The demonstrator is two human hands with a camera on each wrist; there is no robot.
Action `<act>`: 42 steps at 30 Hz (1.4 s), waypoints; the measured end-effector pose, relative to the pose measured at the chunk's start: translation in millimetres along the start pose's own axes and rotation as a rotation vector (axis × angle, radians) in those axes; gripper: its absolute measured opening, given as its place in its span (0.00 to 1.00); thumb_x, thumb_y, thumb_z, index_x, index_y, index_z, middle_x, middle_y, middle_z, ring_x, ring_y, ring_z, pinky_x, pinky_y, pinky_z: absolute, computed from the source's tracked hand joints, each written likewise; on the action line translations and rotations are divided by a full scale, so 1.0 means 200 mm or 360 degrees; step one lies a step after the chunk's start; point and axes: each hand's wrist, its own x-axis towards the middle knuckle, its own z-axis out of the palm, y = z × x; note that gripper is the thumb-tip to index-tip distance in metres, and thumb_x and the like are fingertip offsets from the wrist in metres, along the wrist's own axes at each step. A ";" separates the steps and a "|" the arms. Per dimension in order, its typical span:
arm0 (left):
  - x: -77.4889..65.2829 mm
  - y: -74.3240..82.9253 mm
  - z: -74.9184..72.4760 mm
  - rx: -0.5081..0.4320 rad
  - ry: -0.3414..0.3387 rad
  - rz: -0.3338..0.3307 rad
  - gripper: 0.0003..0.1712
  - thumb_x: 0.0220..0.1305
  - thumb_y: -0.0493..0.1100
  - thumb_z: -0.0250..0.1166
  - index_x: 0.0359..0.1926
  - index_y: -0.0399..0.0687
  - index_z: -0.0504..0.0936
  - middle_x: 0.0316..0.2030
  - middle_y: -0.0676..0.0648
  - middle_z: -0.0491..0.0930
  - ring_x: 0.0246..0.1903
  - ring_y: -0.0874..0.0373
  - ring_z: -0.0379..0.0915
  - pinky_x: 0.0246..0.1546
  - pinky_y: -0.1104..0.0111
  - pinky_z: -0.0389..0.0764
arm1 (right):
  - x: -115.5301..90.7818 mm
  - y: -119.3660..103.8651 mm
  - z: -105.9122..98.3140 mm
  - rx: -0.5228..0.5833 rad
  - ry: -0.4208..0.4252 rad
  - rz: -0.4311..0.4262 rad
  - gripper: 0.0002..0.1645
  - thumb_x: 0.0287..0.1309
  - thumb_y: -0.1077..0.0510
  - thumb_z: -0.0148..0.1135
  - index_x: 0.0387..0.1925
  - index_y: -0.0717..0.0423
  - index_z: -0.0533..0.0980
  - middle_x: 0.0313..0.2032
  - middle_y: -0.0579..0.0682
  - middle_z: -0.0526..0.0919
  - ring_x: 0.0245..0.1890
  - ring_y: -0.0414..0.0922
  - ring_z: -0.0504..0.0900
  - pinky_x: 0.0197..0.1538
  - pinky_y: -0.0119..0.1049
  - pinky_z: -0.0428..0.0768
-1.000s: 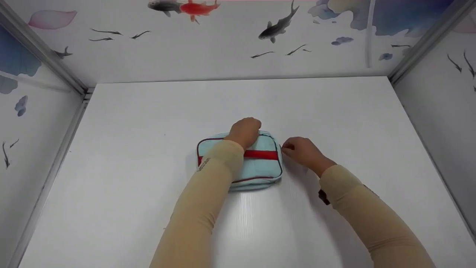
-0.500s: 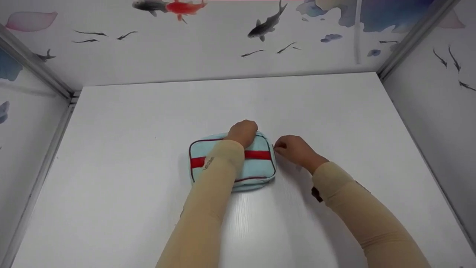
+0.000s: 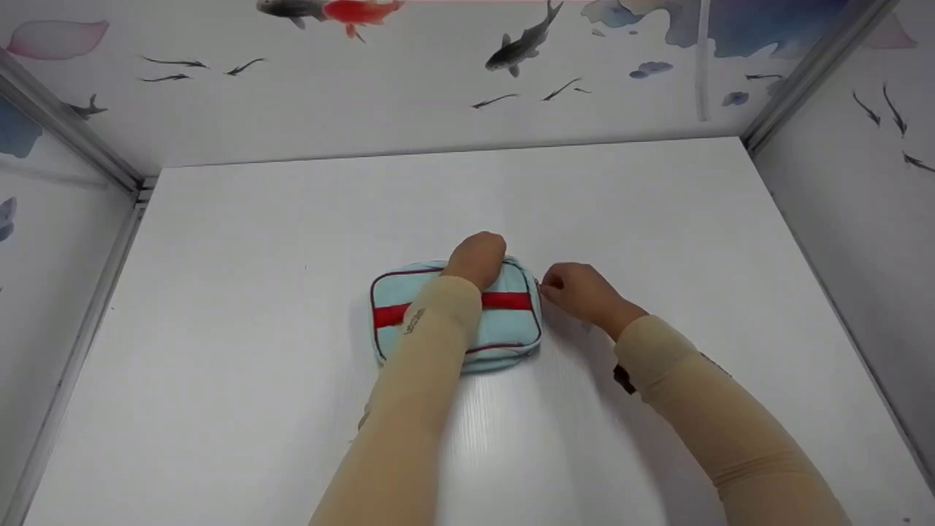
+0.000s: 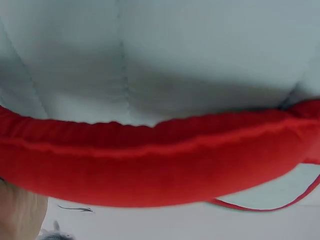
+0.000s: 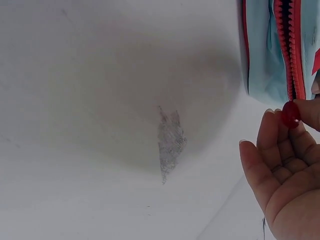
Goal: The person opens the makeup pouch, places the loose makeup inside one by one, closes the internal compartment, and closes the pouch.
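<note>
A light blue pouch (image 3: 504, 325) with dark red piping and a red strap (image 3: 506, 301) lies on the white table. My left hand (image 3: 478, 259) grips its far side, fingers curled over the edge and mostly hidden. The left wrist view is filled by the strap (image 4: 150, 165) in front of pale blue quilted cloth, with part of the hand (image 4: 20, 212) at lower left. At the pouch's right end, my right hand (image 3: 584, 292) pinches a red zipper pull (image 5: 290, 115) between thumb and finger. Beside it, the red zipper teeth (image 5: 281, 30) stand apart with a dark gap between them.
The white table (image 3: 219, 329) extends around the pouch on all sides. Upright panels printed with fish stand along the back (image 3: 350, 109) and both sides, joined by metal corner posts (image 3: 796, 77).
The head view has shifted, so the pouch and hands appear a little further left than a second ago. Both hands keep their hold, with hardly any visible movement.
</note>
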 end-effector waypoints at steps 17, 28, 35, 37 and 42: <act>-0.01 -0.06 -0.04 -0.0058 0.0080 -0.0097 0.14 0.65 0.37 0.63 0.51 0.42 0.81 0.44 0.42 0.83 0.44 0.52 0.79 0.51 0.64 0.78 | -0.03 -0.05 -0.01 -0.0014 -0.0029 -0.0006 0.12 0.65 0.56 0.56 0.44 0.59 0.78 0.36 0.52 0.79 0.37 0.48 0.74 0.41 0.39 0.77; -0.03 -0.20 -0.08 -0.0238 0.0205 -0.0304 0.12 0.65 0.34 0.60 0.49 0.38 0.81 0.44 0.41 0.82 0.42 0.52 0.77 0.50 0.65 0.78 | -0.06 -0.04 0.02 -0.0119 -0.0001 -0.0177 0.08 0.64 0.59 0.56 0.39 0.60 0.79 0.33 0.51 0.79 0.34 0.47 0.74 0.40 0.40 0.76; -0.04 -0.24 -0.06 -0.0294 0.0239 -0.0423 0.13 0.66 0.34 0.61 0.51 0.38 0.81 0.46 0.41 0.82 0.43 0.53 0.77 0.51 0.65 0.78 | -0.09 -0.06 0.09 -0.0058 0.0000 -0.0186 0.08 0.64 0.59 0.57 0.39 0.59 0.79 0.33 0.51 0.79 0.34 0.47 0.74 0.40 0.40 0.76; -0.03 -0.24 -0.05 -0.0289 0.0257 -0.0458 0.14 0.66 0.34 0.61 0.51 0.39 0.81 0.47 0.41 0.82 0.44 0.53 0.77 0.51 0.65 0.78 | -0.10 -0.07 0.10 -0.0027 0.0013 -0.0173 0.08 0.64 0.59 0.57 0.39 0.59 0.79 0.33 0.51 0.79 0.34 0.47 0.74 0.40 0.40 0.76; -0.04 -0.23 -0.03 -0.0276 0.0309 -0.0501 0.15 0.63 0.33 0.64 0.52 0.39 0.81 0.47 0.41 0.82 0.47 0.52 0.78 0.52 0.66 0.78 | -0.13 -0.09 0.13 0.0020 0.0040 -0.0142 0.08 0.64 0.59 0.57 0.41 0.59 0.78 0.34 0.50 0.79 0.34 0.46 0.75 0.39 0.39 0.76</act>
